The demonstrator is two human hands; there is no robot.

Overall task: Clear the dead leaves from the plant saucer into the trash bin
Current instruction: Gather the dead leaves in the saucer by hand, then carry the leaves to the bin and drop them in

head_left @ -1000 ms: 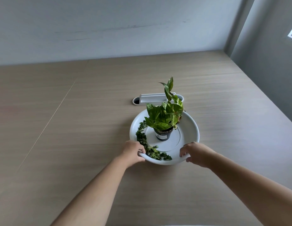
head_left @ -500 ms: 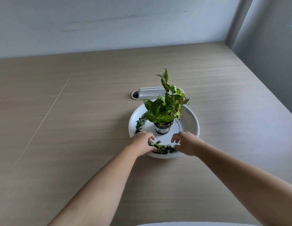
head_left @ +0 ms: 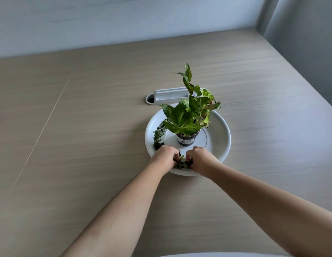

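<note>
A white round saucer (head_left: 220, 133) sits on the wooden table, with a small black pot holding a green plant (head_left: 189, 115) at its centre. Dark dead leaves (head_left: 158, 134) lie along the saucer's left inner rim, and a clump of them (head_left: 182, 164) sits at the near rim. My left hand (head_left: 164, 156) and my right hand (head_left: 203, 159) are both inside the near part of the saucer, fingers curled around that clump from either side. No trash bin is clearly identifiable.
A white cable-port cover (head_left: 170, 94) with a dark hole is set into the table just behind the saucer. A pale curved edge (head_left: 217, 255) shows at the bottom of the view. Grey walls border the table at the back and right.
My hands left the saucer's outer rim, moved into the saucer and closed together on the leaves at the near rim. The camera view tilted slightly downward.
</note>
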